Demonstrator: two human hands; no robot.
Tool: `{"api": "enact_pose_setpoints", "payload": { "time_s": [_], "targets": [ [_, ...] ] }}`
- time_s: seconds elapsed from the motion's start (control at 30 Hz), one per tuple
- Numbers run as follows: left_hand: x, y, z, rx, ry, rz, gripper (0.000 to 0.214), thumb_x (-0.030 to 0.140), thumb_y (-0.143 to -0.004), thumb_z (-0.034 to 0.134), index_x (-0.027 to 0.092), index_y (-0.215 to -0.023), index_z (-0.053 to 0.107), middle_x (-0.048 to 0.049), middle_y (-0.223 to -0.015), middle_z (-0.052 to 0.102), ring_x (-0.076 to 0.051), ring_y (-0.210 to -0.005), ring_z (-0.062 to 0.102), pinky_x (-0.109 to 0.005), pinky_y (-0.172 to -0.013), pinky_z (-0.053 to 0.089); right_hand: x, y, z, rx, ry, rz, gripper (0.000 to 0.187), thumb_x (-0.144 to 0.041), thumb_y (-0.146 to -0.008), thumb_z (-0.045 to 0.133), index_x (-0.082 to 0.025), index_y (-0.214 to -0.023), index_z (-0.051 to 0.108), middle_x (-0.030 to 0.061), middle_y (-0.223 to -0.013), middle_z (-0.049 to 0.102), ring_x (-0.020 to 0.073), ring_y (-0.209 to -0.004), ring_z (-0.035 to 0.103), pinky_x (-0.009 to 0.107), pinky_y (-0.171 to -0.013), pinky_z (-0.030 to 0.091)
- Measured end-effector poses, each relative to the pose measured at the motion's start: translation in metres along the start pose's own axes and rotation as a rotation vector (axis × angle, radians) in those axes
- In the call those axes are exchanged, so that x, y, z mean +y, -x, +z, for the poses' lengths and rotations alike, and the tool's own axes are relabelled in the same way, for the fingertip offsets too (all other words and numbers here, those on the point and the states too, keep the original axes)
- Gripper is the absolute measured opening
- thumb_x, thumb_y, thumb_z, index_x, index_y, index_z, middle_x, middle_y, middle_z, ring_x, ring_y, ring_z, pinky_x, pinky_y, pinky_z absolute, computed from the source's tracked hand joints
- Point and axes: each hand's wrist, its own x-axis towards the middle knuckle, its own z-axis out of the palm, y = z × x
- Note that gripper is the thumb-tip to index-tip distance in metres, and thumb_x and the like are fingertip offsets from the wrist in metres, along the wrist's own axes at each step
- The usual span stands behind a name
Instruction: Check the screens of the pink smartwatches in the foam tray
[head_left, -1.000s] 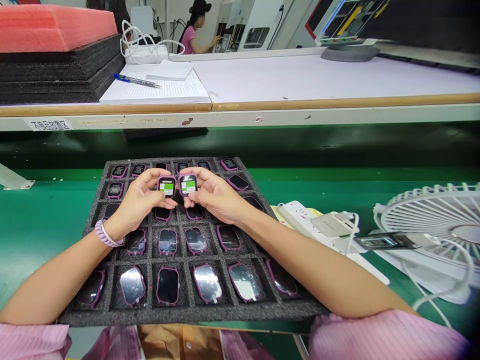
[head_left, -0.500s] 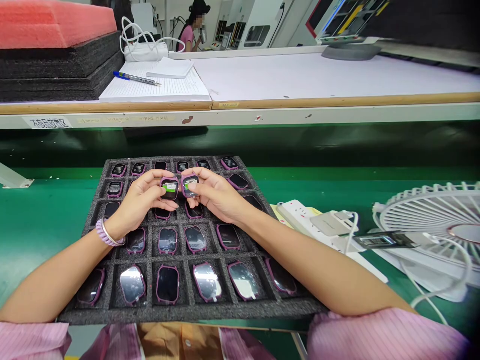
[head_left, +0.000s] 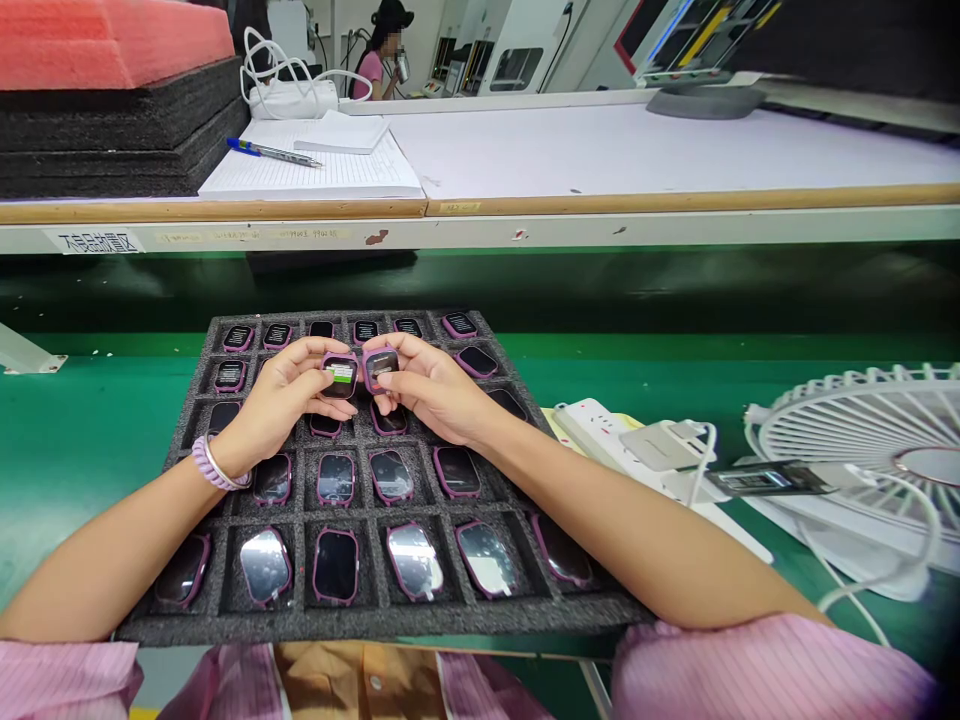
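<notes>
The left hand (head_left: 281,400) gripped a small purple-cased smartwatch body with a green band lit on its screen (head_left: 340,376), its fingers (head_left: 311,347) curled over the top edge and the thumb pressed along the lower side. The right hand (head_left: 427,392) gripped a second purple-cased smartwatch body with a mostly dark screen (head_left: 380,366) in the same way, pinched between thumb and fingertips. The two watch bodies were held side by side, just apart or barely touching, raised a little above the middle rows of a black foam tray divided into square pockets (head_left: 225,625).

The tray lay on the green tabletop (head_left: 82,430), and most of its pockets held more purple-rimmed watch bodies with dark, glossy faces (head_left: 336,565). A pale pink beaded bracelet (head_left: 212,468) circled the left wrist.

To the right of the tray lay a white power strip (head_left: 592,425) and, beyond it, a white desk fan lying flat with its grille upward (head_left: 855,425). On the raised white shelf behind rested a ruled notebook (head_left: 322,175) with a blue pen (head_left: 274,153) on it, beside a stack of black foam sheets topped with a pink one (head_left: 112,110). In the far background another person in a pink top (head_left: 373,72) sat at a machine.
</notes>
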Motion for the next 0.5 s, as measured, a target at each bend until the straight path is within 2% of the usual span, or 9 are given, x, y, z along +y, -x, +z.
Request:
{"api": "enact_pose_setpoints", "payload": {
  "time_s": [0.2,0.5],
  "targets": [
    [-0.0029,-0.0017,-0.0019,-0.012,-0.014,0.03,0.045,0.028,-0.075,0.077,0.015,-0.115,0.059,-0.0027,-0.1,0.071,-0.019,-0.068,0.077,-0.025,-0.065,0.068,0.0002,-0.0001,-0.0002,-0.008,-0.024,0.008,0.041,-0.026,-0.08,0.081,-0.019,-0.116,0.061,-0.0026,-0.088,0.069,0.0121,-0.063,0.067,0.025,-0.06,0.057],
    [-0.004,-0.0015,-0.0027,0.003,0.0,0.034,0.045,0.027,-0.077,0.077,0.015,-0.117,0.06,-0.0027,-0.101,0.07,-0.017,-0.067,0.077,-0.024,-0.066,0.068,-0.0007,0.001,0.0007,-0.024,-0.018,0.005,0.044,-0.024,-0.081,0.08,-0.019,-0.119,0.059,-0.0032,-0.085,0.069,0.0112,-0.063,0.066,0.022,-0.061,0.055]
  ]
}}
